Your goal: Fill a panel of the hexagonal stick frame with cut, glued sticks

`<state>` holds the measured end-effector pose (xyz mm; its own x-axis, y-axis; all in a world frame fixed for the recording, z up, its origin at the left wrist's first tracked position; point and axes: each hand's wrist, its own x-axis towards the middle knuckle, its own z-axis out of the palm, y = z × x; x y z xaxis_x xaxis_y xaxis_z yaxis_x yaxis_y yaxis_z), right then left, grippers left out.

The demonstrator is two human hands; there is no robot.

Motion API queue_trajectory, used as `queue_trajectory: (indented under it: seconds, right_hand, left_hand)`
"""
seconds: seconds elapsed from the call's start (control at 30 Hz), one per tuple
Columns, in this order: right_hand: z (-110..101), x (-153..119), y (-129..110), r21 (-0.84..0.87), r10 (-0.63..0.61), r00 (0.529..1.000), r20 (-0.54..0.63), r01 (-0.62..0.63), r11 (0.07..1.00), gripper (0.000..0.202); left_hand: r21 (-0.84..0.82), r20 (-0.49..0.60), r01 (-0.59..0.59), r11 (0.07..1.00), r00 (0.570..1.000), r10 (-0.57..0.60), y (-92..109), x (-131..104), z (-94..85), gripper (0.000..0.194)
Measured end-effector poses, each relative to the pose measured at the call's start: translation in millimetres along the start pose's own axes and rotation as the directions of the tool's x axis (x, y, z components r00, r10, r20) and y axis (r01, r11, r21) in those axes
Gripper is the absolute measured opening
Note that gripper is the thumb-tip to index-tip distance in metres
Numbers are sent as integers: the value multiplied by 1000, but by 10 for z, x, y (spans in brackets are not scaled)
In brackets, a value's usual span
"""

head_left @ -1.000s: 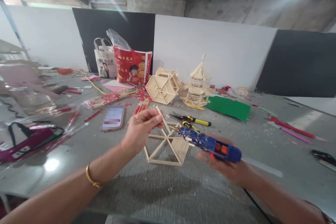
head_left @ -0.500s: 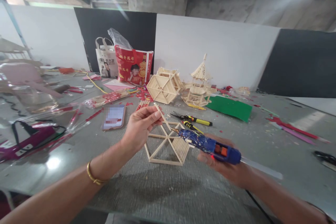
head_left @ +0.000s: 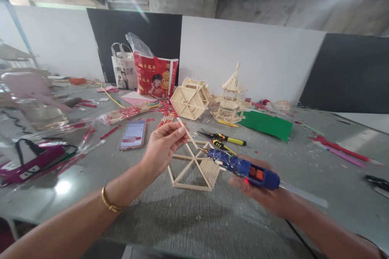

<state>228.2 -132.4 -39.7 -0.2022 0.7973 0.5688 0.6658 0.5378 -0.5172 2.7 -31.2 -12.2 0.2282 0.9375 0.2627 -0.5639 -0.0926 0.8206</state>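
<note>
My left hand [head_left: 165,139] pinches a thin wooden stick [head_left: 187,131] that slants down toward the right. In my right hand [head_left: 258,192] is a blue hot glue gun [head_left: 237,164] with a red light glowing on it and a clear glue stick [head_left: 304,195] poking out of its back. The gun's nozzle is at the lower end of the stick; whether they touch I cannot tell. Below both hands a hexagonal stick frame [head_left: 184,173] with spokes lies flat on the table, one right-hand section filled with parallel sticks.
Yellow-and-black pliers [head_left: 226,139] lie behind the frame. Farther back stand a hexagonal stick model [head_left: 190,101] and a small stick pagoda [head_left: 231,97]. A phone [head_left: 133,134] lies to the left, a green sheet [head_left: 266,124] to the right. A red bag [head_left: 156,75] stands at the back.
Almost nothing differs. Both hands, the stick and the glue gun keep nearly the same places, with only a slight shift of the whole view.
</note>
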Motion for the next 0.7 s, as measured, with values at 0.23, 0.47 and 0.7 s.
queue_trajectory:
  seconds: [0.23, 0.47, 0.7]
  right_hand:
    - [-9, 11, -31, -8, -7, 999, 42, 8, 1000, 16]
    - [-31, 62, -113, 17, 6, 1000, 9, -6, 1000, 17]
    - [-22, 104, 18, 61, 52, 998, -40, -50, 997, 24]
  left_hand:
    - [-32, -15, 2, 999, 1000, -3, -11, 12, 2, 21]
    - [-21, -9, 13, 1000, 1000, -13, -29, 14, -4, 18]
    - [31, 36, 54, 998, 998, -56, -42, -20, 15, 17]
